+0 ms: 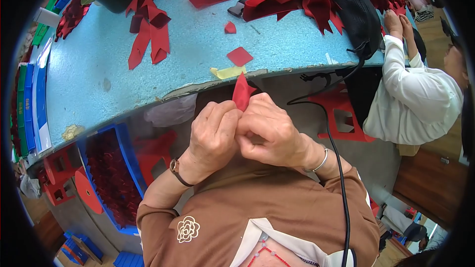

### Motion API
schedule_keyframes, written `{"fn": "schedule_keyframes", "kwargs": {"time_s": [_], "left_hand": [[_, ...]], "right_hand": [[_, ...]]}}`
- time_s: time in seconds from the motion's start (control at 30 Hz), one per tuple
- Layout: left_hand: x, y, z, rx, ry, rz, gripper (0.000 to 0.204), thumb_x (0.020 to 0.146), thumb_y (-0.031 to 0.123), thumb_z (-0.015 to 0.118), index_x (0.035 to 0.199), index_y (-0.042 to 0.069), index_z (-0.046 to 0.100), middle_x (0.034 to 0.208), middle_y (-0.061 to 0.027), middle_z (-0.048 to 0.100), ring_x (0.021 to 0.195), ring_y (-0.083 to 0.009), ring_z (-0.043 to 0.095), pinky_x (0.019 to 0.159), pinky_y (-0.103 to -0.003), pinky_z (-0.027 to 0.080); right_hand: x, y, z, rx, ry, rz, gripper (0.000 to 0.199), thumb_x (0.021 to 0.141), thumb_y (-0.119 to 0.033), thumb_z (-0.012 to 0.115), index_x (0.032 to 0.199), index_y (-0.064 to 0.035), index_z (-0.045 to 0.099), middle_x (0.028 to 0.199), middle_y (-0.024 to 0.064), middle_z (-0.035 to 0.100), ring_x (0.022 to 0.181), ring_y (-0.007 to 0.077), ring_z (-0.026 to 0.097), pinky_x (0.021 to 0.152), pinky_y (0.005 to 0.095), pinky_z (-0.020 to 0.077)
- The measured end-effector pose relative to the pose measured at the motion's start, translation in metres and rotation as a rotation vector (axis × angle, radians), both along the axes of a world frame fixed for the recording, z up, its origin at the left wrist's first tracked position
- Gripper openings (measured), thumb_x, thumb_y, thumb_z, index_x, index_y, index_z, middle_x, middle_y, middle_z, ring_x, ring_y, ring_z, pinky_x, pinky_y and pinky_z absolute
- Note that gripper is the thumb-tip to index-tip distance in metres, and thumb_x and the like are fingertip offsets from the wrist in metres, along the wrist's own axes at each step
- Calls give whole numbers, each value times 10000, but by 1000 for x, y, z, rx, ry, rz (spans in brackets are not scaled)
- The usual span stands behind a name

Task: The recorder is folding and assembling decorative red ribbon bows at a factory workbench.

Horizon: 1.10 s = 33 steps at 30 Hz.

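Both my hands meet in front of me, just off the near edge of the blue table [198, 59]. Between their fingertips they pinch a folded piece of red ribbon [241, 94], its pointed end sticking up toward the table. My left hand [213, 127] is closed at the ribbon's lower left. My right hand [269, 131] is closed at its lower right, knuckles up. Fingers cover the ribbon's lower end. Straight ahead on the table lie a flat red ribbon square [240, 57] and a smaller red piece [230, 27], beyond a strip of yellow tape [227, 72].
Red ribbon bows with notched tails [151, 32] pile along the far side. A black mesh bag [352, 15] lies at right, and a black cable [329, 128] hangs down past my right arm. A co-worker [410, 89] sits at right. A blue crate [111, 173] stands below left.
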<state>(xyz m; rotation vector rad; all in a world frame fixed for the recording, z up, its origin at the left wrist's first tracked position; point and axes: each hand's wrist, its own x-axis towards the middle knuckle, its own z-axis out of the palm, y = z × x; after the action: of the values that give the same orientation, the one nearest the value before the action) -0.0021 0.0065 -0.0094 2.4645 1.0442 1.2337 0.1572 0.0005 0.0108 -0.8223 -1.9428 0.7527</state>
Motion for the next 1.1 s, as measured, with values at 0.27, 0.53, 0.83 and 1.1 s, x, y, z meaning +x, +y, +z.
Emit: {"fn": "schedule_keyframes", "kwargs": {"time_s": [0.27,0.53,0.83,1.1], "left_hand": [[-6,-2,5,-95,-154,22,276,555,-102,644,795,29,609,804,-95,609,631,-243,553,530,-328,454],[-3,-9,15,-292,-174,11,283,568,-94,655,809,51,625,808,-84,630,706,-250,604,590,-330,486],[-4,-10,11,-416,-257,-98,271,593,-85,652,831,45,668,828,-81,654,709,-246,602,612,-322,485],[-5,-8,14,-835,-377,-229,132,759,26,714,881,-4,674,863,-91,671,809,-177,635,694,-267,490]], "right_hand": [[35,-1,11,-251,160,-74,201,642,79,652,829,31,597,830,110,570,789,238,531,785,383,430],[27,1,4,156,-134,-37,375,552,57,709,907,-13,610,920,106,575,884,310,554,849,444,454],[40,-1,-2,68,17,-15,277,561,65,658,824,-11,612,829,94,596,776,252,569,824,427,451],[28,0,9,-145,83,-20,233,643,6,746,838,18,619,876,105,601,805,256,565,781,360,450]]}}
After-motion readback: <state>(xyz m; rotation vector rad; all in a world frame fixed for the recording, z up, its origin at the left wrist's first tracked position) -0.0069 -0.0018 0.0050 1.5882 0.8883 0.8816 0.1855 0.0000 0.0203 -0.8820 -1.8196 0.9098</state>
